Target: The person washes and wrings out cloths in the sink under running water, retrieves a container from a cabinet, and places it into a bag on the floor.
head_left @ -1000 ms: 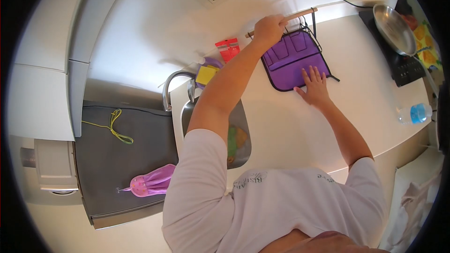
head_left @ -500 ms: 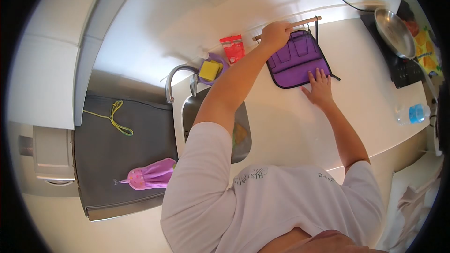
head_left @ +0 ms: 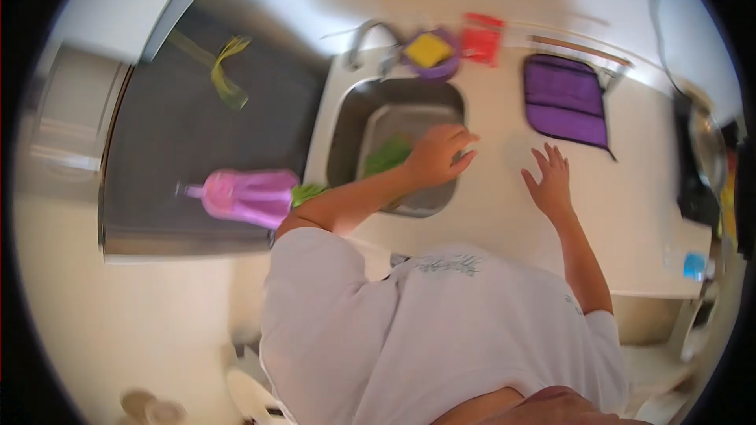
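My left hand (head_left: 441, 155) hangs over the right side of the metal sink (head_left: 346, 142), blurred, its thumb apart from its bent fingers and nothing visible in it. Green leaves (head_left: 387, 155) lie in the sink beside it. With fingers spread, my right hand (head_left: 551, 182) is just below the purple organizer (head_left: 565, 94), not touching it. The organizer has black edging and lies on the white counter (head_left: 496, 205), below a wooden rod (head_left: 579, 50) near the wall.
Behind the sink are a faucet (head_left: 372, 31), a yellow sponge (head_left: 428, 50) on a purple holder and a red packet (head_left: 482, 38). A pink towel (head_left: 252, 195) and yellow cord (head_left: 224, 71) are at left. A pan (head_left: 709, 145) and blue-labelled bottle (head_left: 694, 266) stand at right.
My left hand has let go of the wooden rod and come down over the sink. My right hand has come off the organizer. The view has swung, shifting the counter items right.
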A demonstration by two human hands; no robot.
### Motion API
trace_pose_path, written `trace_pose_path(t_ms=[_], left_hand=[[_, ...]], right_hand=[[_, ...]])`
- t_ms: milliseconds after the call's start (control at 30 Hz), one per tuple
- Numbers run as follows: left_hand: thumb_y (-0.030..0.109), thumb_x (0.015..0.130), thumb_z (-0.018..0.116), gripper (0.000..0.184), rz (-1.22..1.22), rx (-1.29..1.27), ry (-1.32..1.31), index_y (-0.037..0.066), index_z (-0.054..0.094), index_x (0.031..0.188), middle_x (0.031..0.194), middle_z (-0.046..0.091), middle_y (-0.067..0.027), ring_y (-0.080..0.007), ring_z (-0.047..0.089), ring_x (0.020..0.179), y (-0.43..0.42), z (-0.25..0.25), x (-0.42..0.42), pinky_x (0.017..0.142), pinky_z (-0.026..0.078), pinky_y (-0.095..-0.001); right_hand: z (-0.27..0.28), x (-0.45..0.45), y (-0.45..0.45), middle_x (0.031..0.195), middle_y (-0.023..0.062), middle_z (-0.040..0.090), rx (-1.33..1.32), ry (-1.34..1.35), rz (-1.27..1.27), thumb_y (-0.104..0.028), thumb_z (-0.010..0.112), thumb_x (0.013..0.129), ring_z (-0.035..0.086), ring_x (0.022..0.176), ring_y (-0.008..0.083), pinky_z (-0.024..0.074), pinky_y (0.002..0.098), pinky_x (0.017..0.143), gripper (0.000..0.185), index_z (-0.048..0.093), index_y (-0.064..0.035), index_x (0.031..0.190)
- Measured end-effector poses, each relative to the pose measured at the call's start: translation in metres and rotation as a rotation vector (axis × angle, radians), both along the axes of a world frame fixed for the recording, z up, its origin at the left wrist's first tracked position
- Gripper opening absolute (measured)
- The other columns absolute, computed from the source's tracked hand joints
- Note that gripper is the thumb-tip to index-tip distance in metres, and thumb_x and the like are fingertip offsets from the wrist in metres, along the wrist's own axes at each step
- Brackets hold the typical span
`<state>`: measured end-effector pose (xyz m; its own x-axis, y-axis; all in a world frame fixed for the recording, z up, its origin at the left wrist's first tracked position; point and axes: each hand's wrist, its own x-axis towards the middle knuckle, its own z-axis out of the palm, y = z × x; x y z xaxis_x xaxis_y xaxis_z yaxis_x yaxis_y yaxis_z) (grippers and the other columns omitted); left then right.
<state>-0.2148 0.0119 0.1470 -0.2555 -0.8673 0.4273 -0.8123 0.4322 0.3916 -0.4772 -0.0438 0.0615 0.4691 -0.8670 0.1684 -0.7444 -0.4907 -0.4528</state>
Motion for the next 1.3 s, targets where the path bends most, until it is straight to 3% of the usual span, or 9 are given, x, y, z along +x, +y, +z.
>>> trace_pose_path(t_ms=[200,400,567,667,800,900,967,1067,1300], left_hand=[[0.014,0.073,0.066,0.023,0.773,0.028,0.067,0.008,0.061,0.094,0.091,0.058,-0.0095,-0.0292,0.054,0.089,0.165,-0.057,0.113,0.077,0.043,-0.0397],[0.007,0.072,0.058,0.035,1.031,0.008,-0.176,0.009,0.055,0.106,0.103,0.051,-0.0117,-0.0317,0.051,0.093,0.248,-0.061,0.192,0.080,0.041,-0.0400],[0.013,0.076,0.058,0.042,1.150,0.140,0.039,0.005,0.051,0.117,0.114,0.054,-0.0198,-0.0403,0.052,0.097,0.276,-0.070,0.261,0.086,0.042,-0.0448],[0.020,0.079,0.060,0.035,1.011,0.545,0.079,0.005,0.056,0.110,0.098,0.062,-0.0190,-0.0349,0.059,0.088,0.279,-0.069,0.291,0.080,0.046,-0.0416],[0.023,0.078,0.064,0.030,0.814,0.404,0.225,0.006,0.060,0.103,0.083,0.064,-0.0160,-0.0284,0.061,0.076,0.273,-0.056,0.301,0.071,0.047,-0.0370],[0.021,0.081,0.064,0.024,0.749,0.122,0.334,0.006,0.059,0.099,0.079,0.064,-0.0115,-0.0213,0.061,0.073,0.261,-0.009,0.293,0.066,0.046,-0.0321],[0.018,0.083,0.063,0.019,0.729,0.041,0.559,0.005,0.058,0.095,0.074,0.064,-0.0070,-0.0148,0.060,0.072,0.251,0.014,0.287,0.063,0.045,-0.0285],[0.013,0.086,0.060,0.013,0.590,0.118,0.846,0.004,0.055,0.094,0.076,0.063,-0.0029,-0.0081,0.058,0.075,0.228,0.037,0.286,0.063,0.044,-0.0225],[0.003,0.085,0.056,0.043,0.205,0.246,1.268,0.010,0.045,0.126,0.090,0.063,-0.0079,-0.0126,0.060,0.079,0.176,0.103,0.281,0.069,0.049,-0.0251]], right_hand=[[0.018,0.116,0.060,0.110,0.0164,0.058,0.196,-0.237,0.393,-0.021,0.063,0.080,0.053,0.104,0.0316,0.0435,0.0382,0.088,0.032,0.059,-0.0044,0.107],[-0.013,0.251,0.109,0.109,0.0176,0.059,0.433,-0.143,0.712,-0.026,0.061,0.082,0.058,0.099,0.0305,0.0448,0.0350,0.087,0.037,0.057,-0.0053,0.113],[-0.008,0.371,0.163,0.108,0.0168,0.060,0.659,-0.250,0.672,-0.027,0.061,0.082,0.060,0.094,0.0245,0.0468,0.0332,0.083,0.043,0.054,-0.0052,0.119],[-0.026,0.423,0.183,0.100,0.0150,0.062,0.689,-0.283,0.656,-0.027,0.062,0.081,0.061,0.085,0.0234,0.0478,0.0323,0.077,0.042,0.055,-0.0037,0.115],[-0.019,0.438,0.185,0.090,0.0126,0.062,0.617,-0.081,0.763,-0.023,0.063,0.079,0.059,0.073,0.0217,0.0467,0.0318,0.069,0.035,0.058,-0.0006,0.105],[-0.002,0.425,0.169,0.085,0.0067,0.061,0.639,-0.338,0.604,-0.019,0.063,0.078,0.057,0.074,0.0164,0.0447,0.0301,0.067,0.019,0.059,-0.0035,0.090],[0.029,0.409,0.149,0.079,0.0006,0.057,1.217,-0.771,0.581,-0.013,0.063,0.076,0.054,0.077,0.0109,0.0426,0.0266,0.067,0.010,0.057,-0.0087,0.082],[0.080,0.383,0.112,0.087,-0.0021,0.056,1.084,-0.501,0.664,-0.004,0.061,0.073,0.055,0.080,0.0111,0.0442,0.0262,0.071,0.016,0.051,-0.0109,0.083],[0.129,0.331,0.087,0.090,-0.0003,0.056,0.820,-0.587,0.575,-0.006,0.060,0.077,0.053,0.084,0.0090,0.0431,0.0237,0.075,0.038,0.050,-0.0114,0.113]])
